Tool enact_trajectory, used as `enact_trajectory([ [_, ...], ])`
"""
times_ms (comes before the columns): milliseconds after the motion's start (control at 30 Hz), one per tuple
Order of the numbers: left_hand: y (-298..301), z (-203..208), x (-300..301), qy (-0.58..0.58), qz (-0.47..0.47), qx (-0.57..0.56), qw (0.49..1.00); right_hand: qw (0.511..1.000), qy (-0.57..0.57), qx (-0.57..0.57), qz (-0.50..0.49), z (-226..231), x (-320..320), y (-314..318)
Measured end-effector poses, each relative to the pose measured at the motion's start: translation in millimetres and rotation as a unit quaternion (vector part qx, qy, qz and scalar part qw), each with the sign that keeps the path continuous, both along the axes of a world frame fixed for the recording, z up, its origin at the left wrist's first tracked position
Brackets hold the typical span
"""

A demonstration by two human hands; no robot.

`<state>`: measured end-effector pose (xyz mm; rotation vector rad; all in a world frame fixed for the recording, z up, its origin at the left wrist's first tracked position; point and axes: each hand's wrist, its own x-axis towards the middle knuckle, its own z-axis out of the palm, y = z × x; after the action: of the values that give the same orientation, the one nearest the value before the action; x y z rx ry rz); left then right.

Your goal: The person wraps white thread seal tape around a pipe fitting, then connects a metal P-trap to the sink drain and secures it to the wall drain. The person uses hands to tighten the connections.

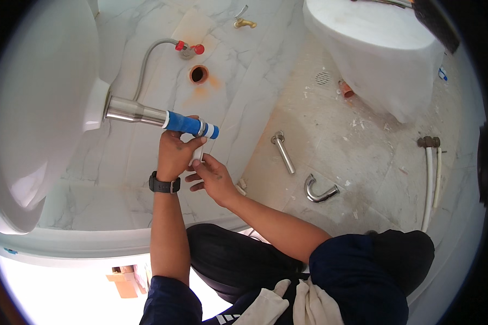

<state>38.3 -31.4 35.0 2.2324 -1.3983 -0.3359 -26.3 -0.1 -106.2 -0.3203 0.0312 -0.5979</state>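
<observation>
1. Left hand (pixel 173 154) grips the blue-wrapped pipe end (pixel 190 125) beneath the basin (pixel 38 108).
2. Right hand (pixel 211 176) pinches white tape (pixel 197 156); slack could wrinkle it.
3. Twisting may loosen the steel tailpiece (pixel 133 112).

The brushed, satin-grey metal drain tube (pixel 133 111) under the glossy white ceramic basin (pixel 38 103) wears smooth blue plastic film (pixel 184 123). The far wall is polished white marble-look tile (pixel 244 65), rust-stained around a hole. On the rough, dusty floor to the right lie a shiny chromed J-bend pipe (pixel 320 192) and a straight chromed tube (pixel 283 152).
</observation>
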Motion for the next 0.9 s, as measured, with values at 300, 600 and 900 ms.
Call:
enact_trajectory([
  [300, -4, 0, 8, 0.052, -0.031, -0.034, 0.998, 0.975, 0.086, -0.145, -0.145, -8, -35, 19],
  [600, -5, -1, 20, 0.146, -0.039, -0.008, 0.988, 0.94, 0.146, -0.175, -0.253, -15, -70, 3],
  [900, -8, 3, 21, 0.151, -0.041, 0.023, 0.987, 0.97, 0.047, -0.065, -0.231, -5, -89, -39],
])
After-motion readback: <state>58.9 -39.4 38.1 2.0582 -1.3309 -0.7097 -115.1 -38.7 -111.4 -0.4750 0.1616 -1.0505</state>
